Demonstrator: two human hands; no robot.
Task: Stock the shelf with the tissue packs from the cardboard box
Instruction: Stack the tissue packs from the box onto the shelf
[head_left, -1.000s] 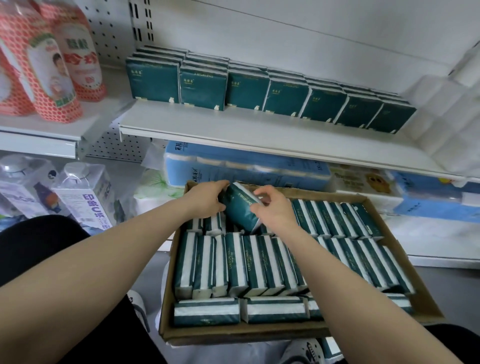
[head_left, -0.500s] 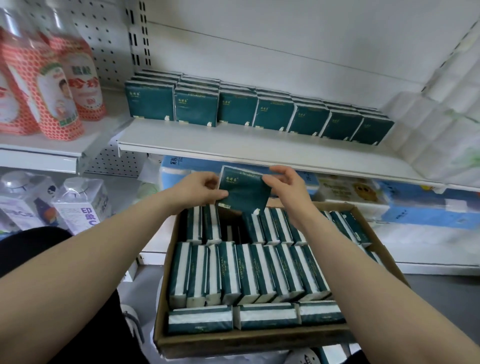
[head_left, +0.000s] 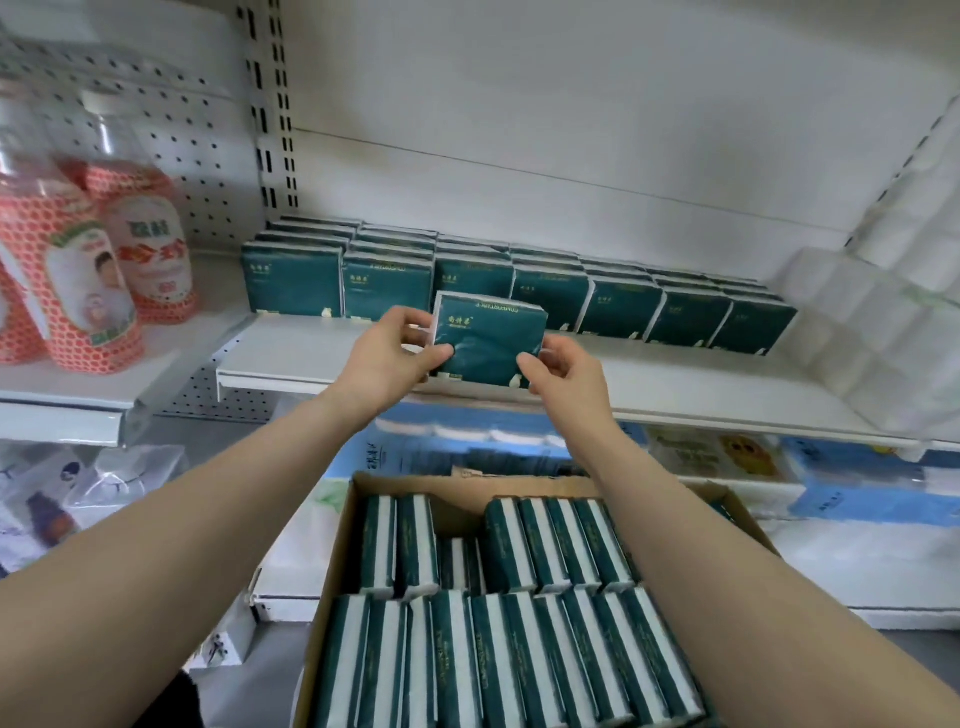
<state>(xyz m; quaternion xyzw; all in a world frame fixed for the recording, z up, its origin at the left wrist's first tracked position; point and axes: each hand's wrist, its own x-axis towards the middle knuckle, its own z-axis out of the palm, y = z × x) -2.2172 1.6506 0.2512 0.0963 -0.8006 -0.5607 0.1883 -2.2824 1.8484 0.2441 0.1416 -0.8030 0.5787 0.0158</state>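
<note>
Head camera looks down along two bare forearms to a white shelf (head_left: 675, 384). Both hands hold one dark green tissue pack (head_left: 488, 340) upright, with its printed face toward the person. The left hand (head_left: 387, 358) pinches the left edge of the pack: the thumb lies on the front face and the other fingers are curled behind. The right hand (head_left: 563, 374) pinches the lower right corner in the same way, thumb in front, fingers bent behind the edge.

The pack is over the bare front strip of the shelf, just before the row of green packs (head_left: 623, 306) that stands along the back. Whether its bottom edge touches the shelf board, one cannot tell. The bare strip runs wide, from the left end of the shelf to the white paper rolls (head_left: 857, 322) at the right end, and the wall above the row is open.

Below the hands stands the cardboard box (head_left: 337, 545), filled with more packs (head_left: 519, 649) on their narrow sides. In its back row there is a gap between two packs at the left and a group at the right.

On a lower neighbour shelf at the left stand bottles with orange labels (head_left: 78, 291). Blue packages (head_left: 467, 452) lie under the shelf.
</note>
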